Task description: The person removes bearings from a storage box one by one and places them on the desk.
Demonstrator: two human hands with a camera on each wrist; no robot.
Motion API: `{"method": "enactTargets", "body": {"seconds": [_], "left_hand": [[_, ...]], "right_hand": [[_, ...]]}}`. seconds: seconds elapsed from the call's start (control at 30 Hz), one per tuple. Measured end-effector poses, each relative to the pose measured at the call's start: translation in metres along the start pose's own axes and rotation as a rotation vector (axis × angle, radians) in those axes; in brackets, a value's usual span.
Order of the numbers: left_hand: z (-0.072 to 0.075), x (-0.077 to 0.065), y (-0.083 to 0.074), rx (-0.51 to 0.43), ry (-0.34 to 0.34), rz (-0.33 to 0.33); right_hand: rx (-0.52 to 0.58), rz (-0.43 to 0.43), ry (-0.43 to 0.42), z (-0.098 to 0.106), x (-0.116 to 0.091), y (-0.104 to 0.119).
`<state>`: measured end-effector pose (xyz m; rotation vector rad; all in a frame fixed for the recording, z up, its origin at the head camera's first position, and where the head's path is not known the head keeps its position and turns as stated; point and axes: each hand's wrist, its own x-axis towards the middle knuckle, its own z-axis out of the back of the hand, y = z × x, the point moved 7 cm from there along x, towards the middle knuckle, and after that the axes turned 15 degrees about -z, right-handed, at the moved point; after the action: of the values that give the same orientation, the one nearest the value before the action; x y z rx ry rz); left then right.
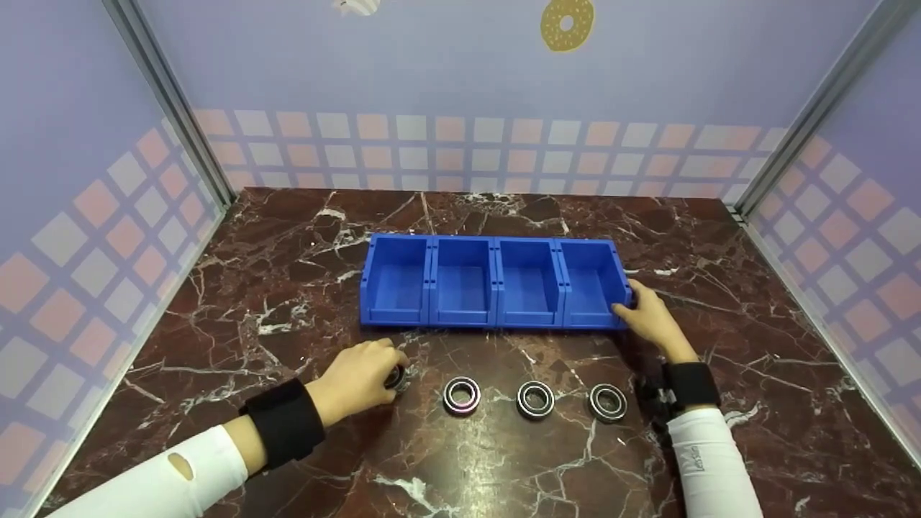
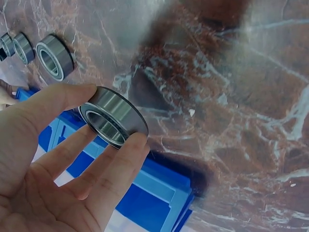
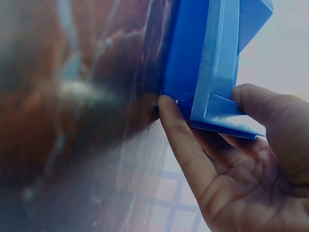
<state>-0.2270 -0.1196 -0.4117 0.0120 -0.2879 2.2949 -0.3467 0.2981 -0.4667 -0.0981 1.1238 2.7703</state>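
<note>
My left hand [image 1: 363,375] pinches a steel ball bearing [image 2: 116,116] between thumb and fingers, in front of the leftmost bin. In the left wrist view the ring is tilted, its open bore showing. My right hand [image 1: 651,316] holds the right end of a row of blue plastic bins [image 1: 464,316], thumb over the rim at the front corner and fingers along the outer side. In the right wrist view one fingertip [image 3: 166,104] lies low by the tabletop at the bin's edge. The joined bins have several compartments, with nothing visible inside them.
Three more bearings lie flat in a row on the marbled table: one left [image 1: 461,396], one middle [image 1: 535,400], one right [image 1: 608,403]. Walls with a checked print enclose the table [image 1: 288,446] at the back and both sides.
</note>
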Motion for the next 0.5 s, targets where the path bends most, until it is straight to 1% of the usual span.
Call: {"method": "enactTargets", "body": {"seconds": [0.13, 0.27, 0.5], "left_hand": [[-0.003, -0.001, -0.001, 0.007, -0.012, -0.018], [-0.006, -0.003, -0.003, 0.003, -0.01, -0.026], [-0.011, -0.005, -0.003, -0.029, 0.008, -0.015]], "right_hand": [[0.013, 0.005, 0.001, 0.0, 0.001, -0.001], [0.019, 0.001, 0.002, 0.0, 0.001, -0.002], [0.016, -0.001, 0.008, 0.0, 0.001, -0.002]]}}
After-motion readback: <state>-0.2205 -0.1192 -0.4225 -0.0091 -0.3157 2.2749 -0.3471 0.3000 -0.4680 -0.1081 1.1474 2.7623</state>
